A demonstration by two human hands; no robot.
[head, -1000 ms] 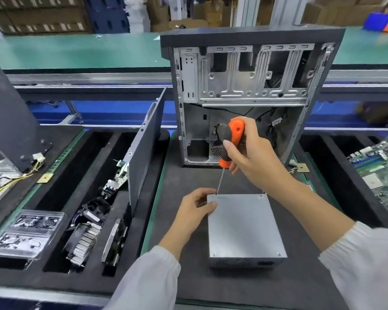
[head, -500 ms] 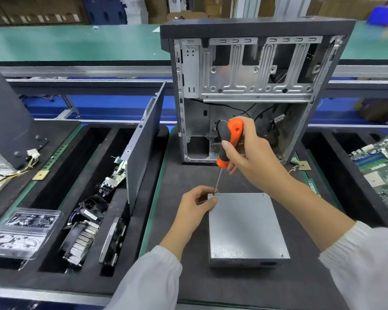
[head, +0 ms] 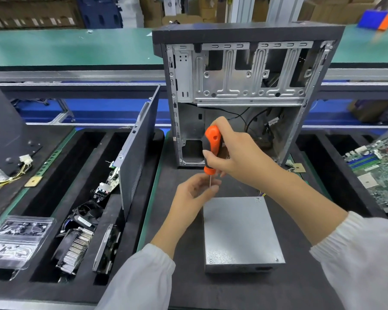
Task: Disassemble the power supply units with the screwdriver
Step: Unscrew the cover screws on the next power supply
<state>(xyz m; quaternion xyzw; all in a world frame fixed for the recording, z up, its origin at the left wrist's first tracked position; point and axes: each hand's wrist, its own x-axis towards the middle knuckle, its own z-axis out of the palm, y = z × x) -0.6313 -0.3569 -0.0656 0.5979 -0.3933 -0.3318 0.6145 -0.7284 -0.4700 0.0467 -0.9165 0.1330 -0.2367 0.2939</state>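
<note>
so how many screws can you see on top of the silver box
2, both along the near edge of the silver box: one at the near left corner, one at the near right corner. The far corners are unclear; the left hand may hide one.

You've lifted the screwdriver point(head: 211, 151) off the PSU point(head: 240, 231) corner w/ your right hand point(head: 235, 157); left hand point(head: 195, 193) came up too, fingers now around the shaft.

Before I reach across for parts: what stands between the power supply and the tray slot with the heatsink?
In the head view, a dark side panel stands on edge between the power supply and the heatsink, beside a graphics card.
</note>
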